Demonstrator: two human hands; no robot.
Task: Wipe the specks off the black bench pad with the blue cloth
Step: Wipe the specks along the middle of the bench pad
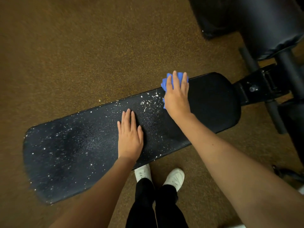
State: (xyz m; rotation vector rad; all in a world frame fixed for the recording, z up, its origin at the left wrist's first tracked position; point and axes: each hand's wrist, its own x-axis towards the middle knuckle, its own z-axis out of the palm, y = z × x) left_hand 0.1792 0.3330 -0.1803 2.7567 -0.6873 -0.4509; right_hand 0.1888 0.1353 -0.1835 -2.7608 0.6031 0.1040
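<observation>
The long black bench pad (85, 145) runs from lower left to upper right. White specks (148, 101) dot its left and middle parts, thickest near the far edge; the right end looks free of specks. My right hand (177, 96) lies flat on the blue cloth (166, 83), pressing it onto the pad's far edge, and the cloth shows past my fingertips. Palm down on the middle of the pad rests my left hand (130, 137), fingers together, holding nothing.
The bench's black metal hinge and frame (261, 86) join the pad at the right. A second black pad (266, 25) rises at the upper right. Brown speckled floor (82, 55) surrounds the bench. My white shoes (174, 176) stand at its near side.
</observation>
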